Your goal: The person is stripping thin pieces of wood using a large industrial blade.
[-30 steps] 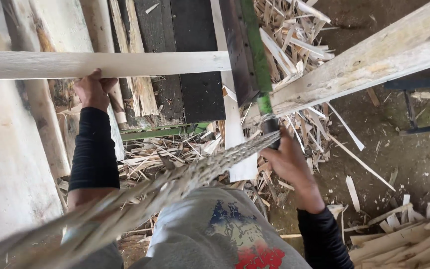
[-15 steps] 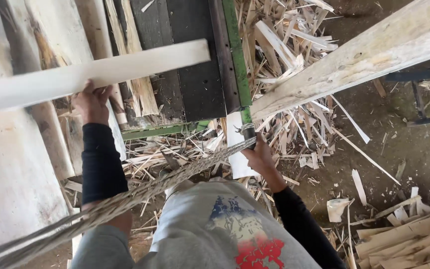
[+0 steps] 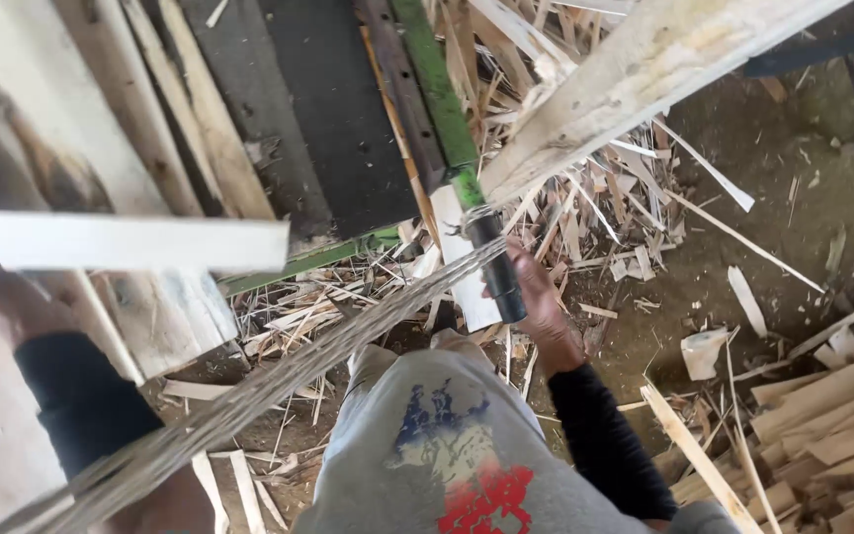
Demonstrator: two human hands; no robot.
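Nearest the camera, grey sweatshirt (image 3: 447,445) with a blue and red print filled the bottom of the view, black sleeves on both arms. A blurred twisted rope (image 3: 279,381) ran diagonally from the lower left up to the black handle (image 3: 496,267) of a green lever (image 3: 432,74). Right hand (image 3: 536,297) sat at that handle, fingers curled round it from behind, pressed together; half a second before it was lower and just short of the grip, now up against it. Left hand (image 3: 2,297) at far left edge, raised under a pale wooden board (image 3: 121,242), fingers wrapped up behind the board so the exact grip could not be told. Board lay flat and level across the left side now; in the earlier frame it tilted up to the right and reached further toward the centre. Beyond the hands, dark metal plate (image 3: 318,109) of the machine beside the lever. A second long pale plank (image 3: 644,69) ran from the lever toward the upper right. Wood splinters and offcuts (image 3: 585,227) littered the dirt floor (image 3: 803,198), stacked slats (image 3: 832,415) at lower right
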